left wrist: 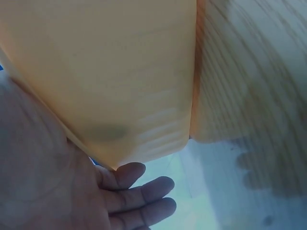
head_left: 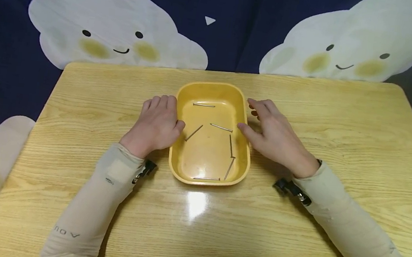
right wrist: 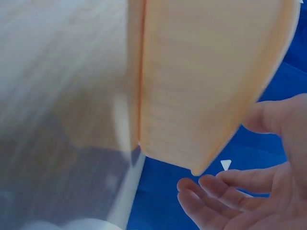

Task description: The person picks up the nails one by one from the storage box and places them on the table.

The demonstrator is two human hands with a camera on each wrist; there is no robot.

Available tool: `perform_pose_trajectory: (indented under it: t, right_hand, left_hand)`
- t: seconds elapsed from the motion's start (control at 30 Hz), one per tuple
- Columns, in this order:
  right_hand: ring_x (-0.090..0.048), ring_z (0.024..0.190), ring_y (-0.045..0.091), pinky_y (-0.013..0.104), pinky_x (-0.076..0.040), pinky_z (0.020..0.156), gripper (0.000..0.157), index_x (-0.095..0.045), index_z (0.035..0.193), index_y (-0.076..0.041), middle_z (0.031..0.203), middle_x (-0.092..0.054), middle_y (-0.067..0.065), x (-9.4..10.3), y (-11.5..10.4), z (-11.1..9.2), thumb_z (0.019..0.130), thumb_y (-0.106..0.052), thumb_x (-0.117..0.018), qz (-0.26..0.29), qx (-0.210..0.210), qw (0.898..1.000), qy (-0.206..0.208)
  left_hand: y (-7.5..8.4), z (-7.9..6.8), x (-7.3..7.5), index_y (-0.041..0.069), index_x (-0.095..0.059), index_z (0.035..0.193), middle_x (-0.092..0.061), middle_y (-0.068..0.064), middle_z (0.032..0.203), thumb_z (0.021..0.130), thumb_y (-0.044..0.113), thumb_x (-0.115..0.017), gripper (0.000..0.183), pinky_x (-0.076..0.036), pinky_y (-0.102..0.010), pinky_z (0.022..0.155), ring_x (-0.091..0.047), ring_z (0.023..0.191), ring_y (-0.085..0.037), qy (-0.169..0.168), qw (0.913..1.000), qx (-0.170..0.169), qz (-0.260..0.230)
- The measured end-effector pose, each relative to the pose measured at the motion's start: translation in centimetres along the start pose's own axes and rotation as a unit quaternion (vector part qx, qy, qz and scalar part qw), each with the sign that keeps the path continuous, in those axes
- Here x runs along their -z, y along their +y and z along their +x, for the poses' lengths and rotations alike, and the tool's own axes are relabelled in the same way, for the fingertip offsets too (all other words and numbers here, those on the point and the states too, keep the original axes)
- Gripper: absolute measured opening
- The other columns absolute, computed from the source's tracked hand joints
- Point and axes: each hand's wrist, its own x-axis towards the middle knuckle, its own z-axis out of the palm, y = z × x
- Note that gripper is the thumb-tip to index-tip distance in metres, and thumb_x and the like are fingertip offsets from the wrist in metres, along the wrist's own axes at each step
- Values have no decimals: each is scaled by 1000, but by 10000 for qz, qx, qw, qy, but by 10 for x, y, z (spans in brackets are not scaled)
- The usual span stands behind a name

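Note:
A yellow plastic tray (head_left: 203,182) with rounded corners stands upright on the table, holding several loose metal nails, among them a slanted nail (head_left: 194,133) on the left and a nail (head_left: 204,105) near the far end. My left hand (head_left: 157,124) rests at the tray's left rim, its thumb reaching over the edge. In the left wrist view its loosely bent fingers (left wrist: 148,194) extend past the tray wall (left wrist: 120,72). Across from it, my right hand (head_left: 277,133) has its thumb at the right rim and its relaxed fingers spread beside the outer wall (right wrist: 192,86).
The light wooden table (head_left: 346,134) extends around the tray on every side. Behind it hangs a dark blue cloth (head_left: 235,28) printed with white smiling clouds. A black strap with a camera sits at each wrist, over beige sleeves (head_left: 81,212).

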Motion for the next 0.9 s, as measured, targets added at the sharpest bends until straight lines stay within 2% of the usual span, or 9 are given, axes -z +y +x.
perform_pose_trajectory:
  t: [0.4,0.67,0.9]
  right_hand:
    - [-65,119,34,52,-53,100,52,-55,145,-7,136,-65,14,11,-1,3,99,-28,-66,17,395,9986,360]
    - [-68,114,31,49,-54,99,43,-64,134,-4,131,-69,13,10,-8,11,97,-24,-69,-76,827,9953,508]
    - [-68,111,30,48,-54,97,41,-66,131,-4,125,-70,13,8,-12,16,95,-23,-72,-119,1023,9937,449]
  left_hand:
    - [4,1,-3,0,-40,120,-42,-16,112,101,32,-38,37,-31,-52,107,-39,113,-37,50,10000,-6,-80]
    - [7,3,-6,1,-40,119,-43,-15,112,101,32,-39,36,-32,-51,105,-40,112,-36,89,9999,-3,-91]
    - [9,4,-7,1,-41,119,-43,-15,112,101,31,-39,36,-32,-51,104,-40,111,-36,125,9999,-40,-106]
